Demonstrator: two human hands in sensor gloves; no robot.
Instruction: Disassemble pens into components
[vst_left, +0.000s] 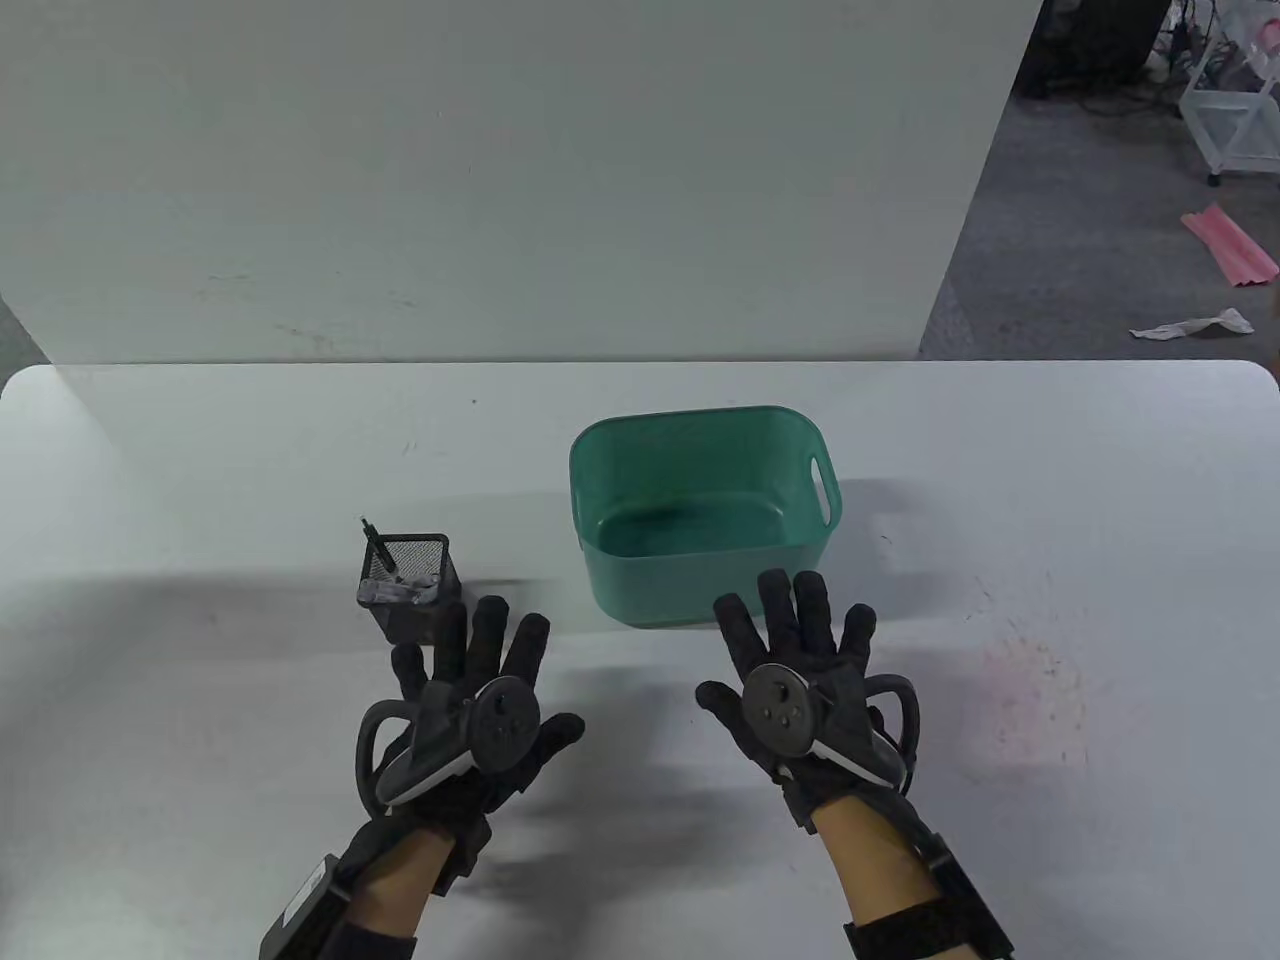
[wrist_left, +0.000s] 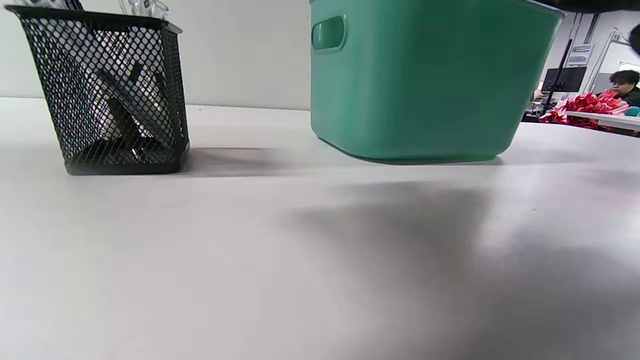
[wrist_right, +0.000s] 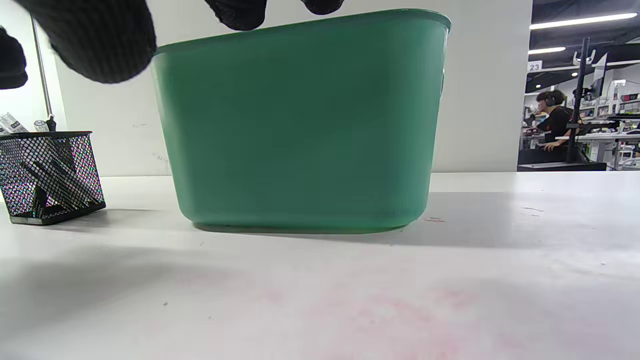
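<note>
A black mesh pen holder (vst_left: 412, 585) stands left of centre and holds several pens (vst_left: 385, 560), one black pen sticking up at its far left corner. It also shows in the left wrist view (wrist_left: 107, 90) and the right wrist view (wrist_right: 50, 175). A green plastic bin (vst_left: 700, 510) stands at the table's middle and looks empty inside. My left hand (vst_left: 480, 690) is flat with fingers spread, just below the holder, holding nothing. My right hand (vst_left: 800, 665) is flat with fingers spread, just below the bin, holding nothing; its fingertips (wrist_right: 100, 40) show in the right wrist view.
The white table (vst_left: 1000, 560) has a faint pink stain (vst_left: 1030, 690) at the right. The green bin fills much of both wrist views (wrist_left: 425, 80) (wrist_right: 300, 125). A white wall panel (vst_left: 500, 180) stands behind the table.
</note>
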